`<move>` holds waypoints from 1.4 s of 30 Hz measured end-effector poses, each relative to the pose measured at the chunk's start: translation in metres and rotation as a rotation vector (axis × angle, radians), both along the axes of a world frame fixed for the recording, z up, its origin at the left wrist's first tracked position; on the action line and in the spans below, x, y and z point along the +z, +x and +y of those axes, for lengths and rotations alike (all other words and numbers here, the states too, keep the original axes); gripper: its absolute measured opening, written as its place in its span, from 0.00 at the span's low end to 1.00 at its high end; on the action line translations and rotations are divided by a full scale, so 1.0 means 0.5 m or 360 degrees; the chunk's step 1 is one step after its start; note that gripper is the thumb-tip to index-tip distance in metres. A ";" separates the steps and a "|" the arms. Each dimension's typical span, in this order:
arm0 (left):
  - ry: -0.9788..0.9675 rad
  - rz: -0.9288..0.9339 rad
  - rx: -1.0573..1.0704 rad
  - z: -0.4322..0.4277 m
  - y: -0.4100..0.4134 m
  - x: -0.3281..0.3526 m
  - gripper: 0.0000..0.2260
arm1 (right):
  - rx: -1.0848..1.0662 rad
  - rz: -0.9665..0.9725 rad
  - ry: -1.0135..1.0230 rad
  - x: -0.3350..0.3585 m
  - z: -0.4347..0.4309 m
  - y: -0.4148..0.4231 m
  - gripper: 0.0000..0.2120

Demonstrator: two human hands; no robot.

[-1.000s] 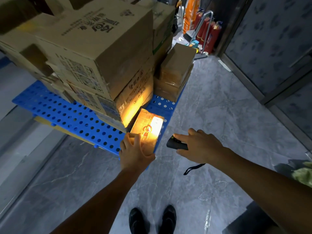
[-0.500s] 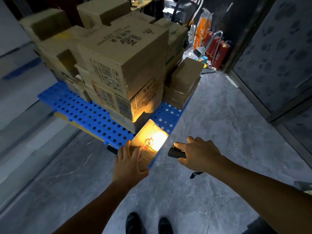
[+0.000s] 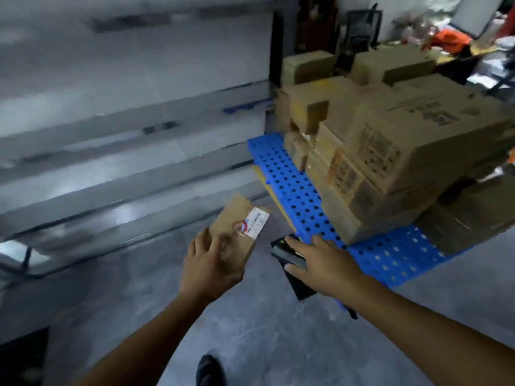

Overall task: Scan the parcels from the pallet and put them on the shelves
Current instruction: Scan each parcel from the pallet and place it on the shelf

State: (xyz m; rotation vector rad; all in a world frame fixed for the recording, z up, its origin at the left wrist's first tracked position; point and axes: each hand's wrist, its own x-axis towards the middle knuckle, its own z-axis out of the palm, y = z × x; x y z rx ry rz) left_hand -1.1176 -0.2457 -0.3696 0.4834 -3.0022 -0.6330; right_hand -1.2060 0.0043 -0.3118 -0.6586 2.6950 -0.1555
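My left hand grips a small flat cardboard parcel with a white label, held in the air above the floor, left of the pallet. My right hand holds a black handheld scanner, just right of the parcel and in front of the pallet's near corner. The blue perforated pallet carries a stack of cardboard boxes at the right. Grey metal shelves run along the left, blurred.
My shoe shows at the bottom on the grey stone floor. A cluttered table with orange items stands behind the stack. A dark object sits at the bottom left corner.
The parcel has left the pallet corner and now hangs in my left hand. The scanner's orange light is off the label. The view has swung left towards the shelves.
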 end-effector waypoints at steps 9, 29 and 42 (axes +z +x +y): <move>0.0210 0.0560 0.0657 -0.476 0.068 0.178 0.36 | 0.0481 0.0346 -0.0459 0.145 -0.567 -0.073 0.33; -0.0544 0.0942 0.1404 -1.556 0.154 0.606 0.34 | 0.1172 0.0604 -0.1101 0.482 -1.751 -0.118 0.31; -0.0559 0.0829 0.1570 -2.064 -0.062 0.590 0.35 | 0.1439 0.0571 -0.1015 0.524 -2.267 -0.297 0.33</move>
